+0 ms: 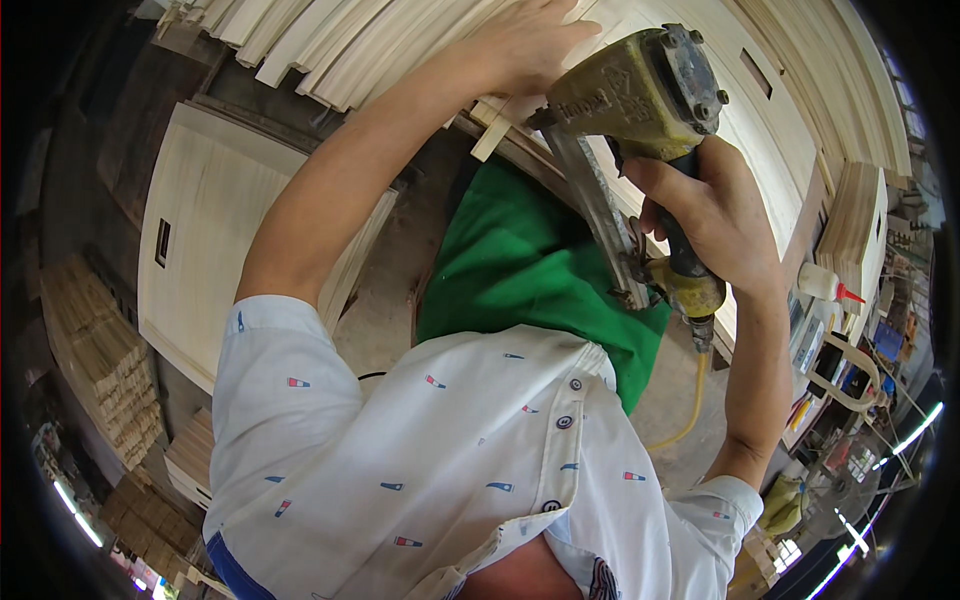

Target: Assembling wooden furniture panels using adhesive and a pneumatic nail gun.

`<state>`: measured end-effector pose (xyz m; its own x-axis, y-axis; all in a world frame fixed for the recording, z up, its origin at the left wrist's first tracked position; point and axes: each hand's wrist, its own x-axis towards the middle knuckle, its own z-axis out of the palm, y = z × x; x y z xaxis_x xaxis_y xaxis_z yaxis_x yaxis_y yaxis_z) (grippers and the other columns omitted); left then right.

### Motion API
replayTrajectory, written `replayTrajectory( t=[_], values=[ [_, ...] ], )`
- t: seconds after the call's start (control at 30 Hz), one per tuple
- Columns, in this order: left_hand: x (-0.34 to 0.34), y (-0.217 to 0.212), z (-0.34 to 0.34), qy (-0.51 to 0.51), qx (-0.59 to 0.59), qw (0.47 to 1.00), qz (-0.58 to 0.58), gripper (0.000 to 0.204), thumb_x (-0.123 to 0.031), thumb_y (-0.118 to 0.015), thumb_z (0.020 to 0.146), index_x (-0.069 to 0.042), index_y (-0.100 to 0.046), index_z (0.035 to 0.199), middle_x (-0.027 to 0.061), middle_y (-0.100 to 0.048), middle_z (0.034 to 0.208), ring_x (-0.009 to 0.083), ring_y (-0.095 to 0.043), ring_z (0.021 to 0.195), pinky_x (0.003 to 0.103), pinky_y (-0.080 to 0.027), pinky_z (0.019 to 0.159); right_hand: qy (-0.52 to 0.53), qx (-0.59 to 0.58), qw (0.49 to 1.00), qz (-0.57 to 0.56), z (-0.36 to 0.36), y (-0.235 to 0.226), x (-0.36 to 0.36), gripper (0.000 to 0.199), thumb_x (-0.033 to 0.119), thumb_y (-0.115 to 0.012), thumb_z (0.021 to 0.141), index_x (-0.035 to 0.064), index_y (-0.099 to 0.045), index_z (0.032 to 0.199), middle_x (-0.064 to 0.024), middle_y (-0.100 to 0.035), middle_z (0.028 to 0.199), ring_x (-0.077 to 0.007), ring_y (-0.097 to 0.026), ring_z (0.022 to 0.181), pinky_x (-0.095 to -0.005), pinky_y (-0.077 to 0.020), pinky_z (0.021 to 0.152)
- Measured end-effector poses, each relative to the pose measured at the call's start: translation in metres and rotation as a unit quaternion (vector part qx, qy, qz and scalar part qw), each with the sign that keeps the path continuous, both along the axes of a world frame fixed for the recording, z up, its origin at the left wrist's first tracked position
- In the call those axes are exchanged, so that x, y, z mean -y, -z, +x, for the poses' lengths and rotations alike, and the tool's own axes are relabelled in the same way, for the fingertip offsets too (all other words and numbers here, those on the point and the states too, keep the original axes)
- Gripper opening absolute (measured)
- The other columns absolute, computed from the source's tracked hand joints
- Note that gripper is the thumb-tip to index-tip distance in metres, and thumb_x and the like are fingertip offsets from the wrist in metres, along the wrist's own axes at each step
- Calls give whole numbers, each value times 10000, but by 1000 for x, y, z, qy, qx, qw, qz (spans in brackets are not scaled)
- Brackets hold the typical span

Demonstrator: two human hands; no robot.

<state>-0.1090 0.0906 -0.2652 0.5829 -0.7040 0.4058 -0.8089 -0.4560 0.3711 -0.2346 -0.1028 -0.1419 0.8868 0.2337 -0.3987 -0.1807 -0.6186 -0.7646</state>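
1. Curling around the dark handle of a nail gun, the right hand's fingers are bent tight.
2. Left hand reaches past the gun's nose; whether its fingers pinch anything, I cannot tell.
3. The nail gun overlaps a pale wooden panel; a yellow hose trails below.
4. Wooden slats lie left of the left hand.
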Motion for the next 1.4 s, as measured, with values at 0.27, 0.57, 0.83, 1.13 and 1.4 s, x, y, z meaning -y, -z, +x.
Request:
replayTrajectory(
  t=[0.27,0.57,0.83,1.13,1.4],
  values=[
    [0,15,4,-59,4,998,35,567,-228,-666,784,22,-487,1260,299,-474,1273,477,-380,1255,499,-323,1065,3,18,1000,0,0,-4,-9,265,187,-655,847,-60,-615,934,-57,-595,655,-104,-572,551,-278,-459,534],
    [1,5,-2,-42,-4,997,68,622,-229,-681,772,43,-465,1288,303,-475,1279,477,-371,1266,504,-306,1073,15,-6,1000,11,0,-3,-2,267,193,-663,852,-60,-619,923,-38,-585,642,-95,-563,550,-267,-448,524],
    [1,8,3,-57,20,996,59,606,-146,-692,750,40,-468,1281,288,-495,1257,469,-395,1242,502,-336,1052,6,-8,1000,1,1,-5,-8,279,196,-657,853,-60,-617,955,-63,-603,672,-115,-574,569,-282,-458,543],
    [-9,36,3,-27,-94,993,-72,612,-272,-676,822,-83,-482,1371,249,-404,1417,405,-363,1331,428,-329,1103,-90,72,992,-42,7,4,-4,372,184,-624,814,-112,-515,1010,-317,-632,820,-473,-624,834,-481,-494,747],
    [-1,5,-12,-127,-116,983,69,685,-338,-672,849,-27,-430,1409,246,-264,1528,373,-244,1423,427,-220,1170,34,67,997,18,-8,-9,49,337,186,-641,820,-80,-589,1019,-177,-664,777,-274,-653,673,-376,-515,652]
  ],
)
